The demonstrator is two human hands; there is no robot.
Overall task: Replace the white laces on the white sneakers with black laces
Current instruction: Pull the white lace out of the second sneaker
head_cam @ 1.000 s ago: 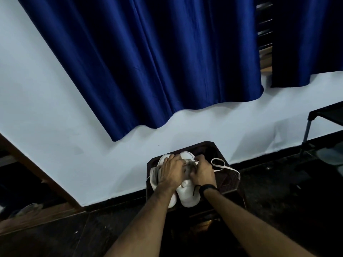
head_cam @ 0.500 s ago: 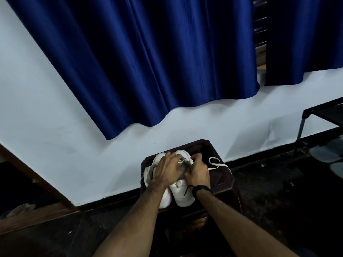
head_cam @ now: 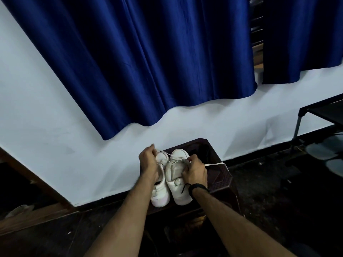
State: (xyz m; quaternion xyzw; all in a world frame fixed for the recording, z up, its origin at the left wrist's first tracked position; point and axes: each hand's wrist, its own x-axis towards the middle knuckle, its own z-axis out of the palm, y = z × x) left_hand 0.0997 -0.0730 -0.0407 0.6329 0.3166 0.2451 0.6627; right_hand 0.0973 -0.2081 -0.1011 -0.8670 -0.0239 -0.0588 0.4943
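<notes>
Partly hiding sneakers (head_cam: 177, 184), left hand (head_cam: 148, 164) and right hand (head_cam: 194, 173) pinch white lace (head_cam: 216, 164).

Head view — forward, downward, arm's-length

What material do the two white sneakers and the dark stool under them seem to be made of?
White sneakers: probably smooth synthetic leather or canvas, matte; the uppers look even and slightly creased, too blurred to say which.
Dark stool: likely moulded plastic, semi-glossy; its top shows a pressed lattice pattern and faint shine.
</notes>
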